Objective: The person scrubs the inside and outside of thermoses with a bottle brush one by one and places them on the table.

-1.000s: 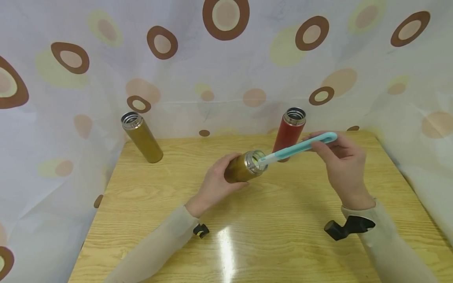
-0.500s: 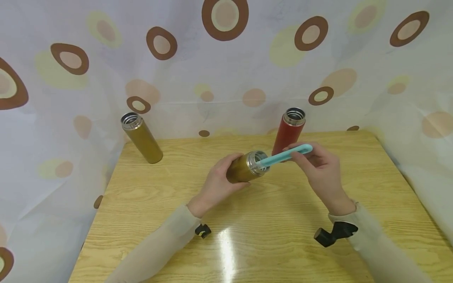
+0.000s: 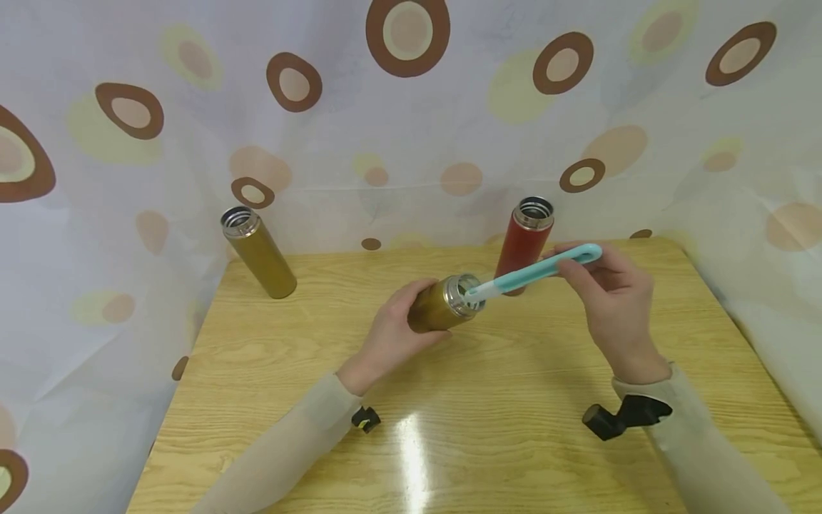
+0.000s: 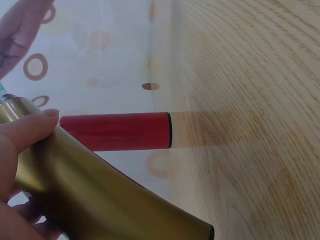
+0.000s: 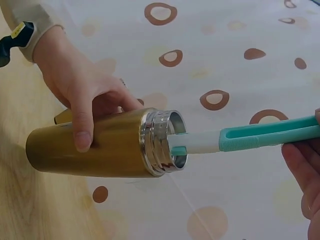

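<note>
Bottle [image 3: 432, 307], gold, lies tilted mid-scene, mouth toward the right; your left hand [image 3: 392, 327] grips its body while your right hand [image 3: 616, 307] pinches the turquoise stick [image 3: 533, 273], which enters the mouth nearly along the bottle's long axis.

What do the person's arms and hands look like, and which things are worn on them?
The left sleeve and right sleeve are pale beige, long and plain. The left hand and right hand wear no gloves. A small black device sits near each cuff: the left device has a yellow mark; on the right device I see none.
</note>
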`<state>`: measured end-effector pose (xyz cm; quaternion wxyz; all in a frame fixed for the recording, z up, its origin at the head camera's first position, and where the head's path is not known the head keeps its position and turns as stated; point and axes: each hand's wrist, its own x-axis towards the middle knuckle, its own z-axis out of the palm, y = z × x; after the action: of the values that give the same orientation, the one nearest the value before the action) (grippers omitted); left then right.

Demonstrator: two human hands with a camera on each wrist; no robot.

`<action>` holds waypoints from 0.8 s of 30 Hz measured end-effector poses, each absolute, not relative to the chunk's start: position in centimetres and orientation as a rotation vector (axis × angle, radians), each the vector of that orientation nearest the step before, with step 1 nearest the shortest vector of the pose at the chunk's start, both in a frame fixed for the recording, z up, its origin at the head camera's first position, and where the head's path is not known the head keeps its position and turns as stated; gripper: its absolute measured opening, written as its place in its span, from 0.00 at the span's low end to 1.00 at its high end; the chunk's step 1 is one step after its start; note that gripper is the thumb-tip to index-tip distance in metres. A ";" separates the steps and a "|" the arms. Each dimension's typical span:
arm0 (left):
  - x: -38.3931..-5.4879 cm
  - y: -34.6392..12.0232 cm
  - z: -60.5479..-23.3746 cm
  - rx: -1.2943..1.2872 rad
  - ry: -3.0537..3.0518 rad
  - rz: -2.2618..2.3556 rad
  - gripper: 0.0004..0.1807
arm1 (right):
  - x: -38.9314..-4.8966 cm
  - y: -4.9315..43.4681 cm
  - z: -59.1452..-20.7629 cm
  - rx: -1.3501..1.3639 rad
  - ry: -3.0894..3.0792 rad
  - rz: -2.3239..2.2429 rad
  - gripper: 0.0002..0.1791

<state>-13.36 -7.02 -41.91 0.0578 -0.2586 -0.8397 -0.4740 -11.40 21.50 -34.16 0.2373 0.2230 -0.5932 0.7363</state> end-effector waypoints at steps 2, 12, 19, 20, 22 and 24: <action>-13.4 -7.1 -42.0 -0.780 -2.548 -1.423 0.45 | -11.4 21.4 -34.2 0.594 -1.608 2.029 0.09; -13.2 -6.9 -42.1 -0.793 -2.544 -1.424 0.45 | -11.3 20.3 -35.6 0.703 -1.763 2.052 0.12; -13.2 -6.8 -42.0 -0.784 -2.538 -1.466 0.45 | -11.2 20.6 -35.3 0.677 -1.763 1.978 0.11; -13.2 -6.8 -42.0 -0.786 -2.534 -1.470 0.45 | -11.3 20.7 -35.1 0.668 -1.749 1.973 0.10; -13.2 -6.8 -42.0 -0.785 -2.531 -1.468 0.45 | -11.4 21.0 -34.7 0.650 -1.710 1.974 0.10; -13.3 -6.9 -42.0 -0.783 -2.531 -1.465 0.45 | -11.5 21.2 -34.2 0.636 -1.661 1.979 0.09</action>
<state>-13.28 -6.86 -42.00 0.0569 -0.2582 -0.8347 -0.4830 -11.46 21.21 -34.22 0.2381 0.2322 -0.6061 0.7225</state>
